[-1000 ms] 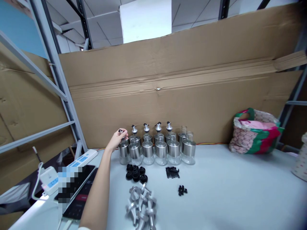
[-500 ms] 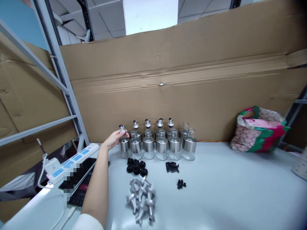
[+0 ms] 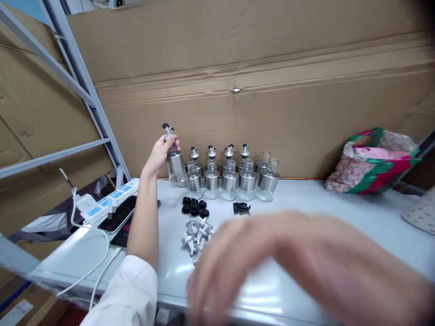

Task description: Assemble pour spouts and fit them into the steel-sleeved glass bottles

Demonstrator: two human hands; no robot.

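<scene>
At the left end of the bottle rows, my left hand [image 3: 163, 151] grips the neck of a glass bottle with a metal band [image 3: 176, 164] and a black-tipped spout. The bottle is raised and slightly tilted. My right hand [image 3: 227, 267] is large and blurred in the foreground, over the table's front; its fingers curve down and what they hold, if anything, cannot be made out. It partly covers the silver spout parts [image 3: 197, 233]. Behind them are black stoppers [image 3: 194, 207] and small black pieces [image 3: 241, 208]. Other banded bottles [image 3: 229, 182] stand in rows, several with spouts.
On the left, a white power strip [image 3: 113, 199], cables and a dark phone [image 3: 122, 215] lie near a metal rack [image 3: 91, 90]. A patterned bag [image 3: 370, 167] stands at the right. Cardboard [image 3: 204, 54] rises behind the table [image 3: 306, 217].
My left hand has lifted the leftmost spouted bottle upward. My right hand has come into view from the right. The camera view has tilted down.
</scene>
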